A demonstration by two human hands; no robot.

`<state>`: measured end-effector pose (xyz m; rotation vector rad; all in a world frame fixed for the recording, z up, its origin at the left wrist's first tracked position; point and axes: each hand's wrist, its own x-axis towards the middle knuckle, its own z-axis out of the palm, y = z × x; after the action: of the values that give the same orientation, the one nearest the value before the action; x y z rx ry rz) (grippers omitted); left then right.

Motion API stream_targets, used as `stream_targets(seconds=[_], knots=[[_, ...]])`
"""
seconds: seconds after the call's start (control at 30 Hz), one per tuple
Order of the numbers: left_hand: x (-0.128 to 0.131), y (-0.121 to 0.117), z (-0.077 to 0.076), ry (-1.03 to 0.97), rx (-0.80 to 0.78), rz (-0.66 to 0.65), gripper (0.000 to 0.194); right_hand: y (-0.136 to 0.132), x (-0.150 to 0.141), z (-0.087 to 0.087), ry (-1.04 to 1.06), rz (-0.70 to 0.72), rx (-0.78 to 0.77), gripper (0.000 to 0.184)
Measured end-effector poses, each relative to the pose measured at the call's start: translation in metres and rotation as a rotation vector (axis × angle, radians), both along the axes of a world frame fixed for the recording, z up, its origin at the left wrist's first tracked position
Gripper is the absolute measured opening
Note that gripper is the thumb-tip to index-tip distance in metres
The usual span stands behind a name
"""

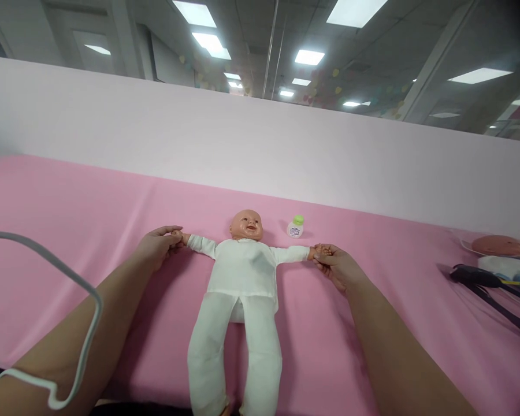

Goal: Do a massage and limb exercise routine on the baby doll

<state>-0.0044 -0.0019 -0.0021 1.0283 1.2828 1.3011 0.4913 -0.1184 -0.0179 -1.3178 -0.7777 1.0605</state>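
Observation:
A baby doll (241, 277) in white clothes lies on its back on a pink sheet (69, 219), head away from me, arms stretched out to both sides. My left hand (158, 247) is closed round the doll's hand on the left side. My right hand (335, 264) pinches the doll's other hand on the right side. Both my forearms reach in from the lower edge.
A small white bottle with a green cap (296, 226) stands beyond the doll's right-side arm. At the far right lies a second doll (505, 247) with a dark strapped object (481, 277). A grey cable (75, 283) loops over my left arm. A white wall panel (242, 144) backs the surface.

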Motion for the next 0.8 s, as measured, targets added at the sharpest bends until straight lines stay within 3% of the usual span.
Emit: stream_targets(seconds=[0.37,0.47,0.6,0.73,0.8], knots=[[0.004,-0.008,0.005,0.087,-0.008,0.066,0.049,0.0,-0.002,-0.008,-0.202,0.019,-0.043,0.042],[0.006,-0.009,0.007,0.065,-0.042,0.073,0.037,0.003,-0.002,-0.012,-0.154,-0.03,-0.049,0.047],[0.01,-0.01,0.013,-0.101,-0.184,-0.025,0.011,0.005,-0.002,-0.014,-0.021,-0.083,-0.048,0.049],[0.016,-0.013,0.017,-0.174,-0.231,-0.082,0.001,0.004,-0.002,-0.011,0.088,0.007,-0.021,0.033],[0.018,-0.013,0.018,-0.193,-0.234,-0.081,0.006,0.004,-0.004,-0.009,0.134,0.025,-0.022,0.03]])
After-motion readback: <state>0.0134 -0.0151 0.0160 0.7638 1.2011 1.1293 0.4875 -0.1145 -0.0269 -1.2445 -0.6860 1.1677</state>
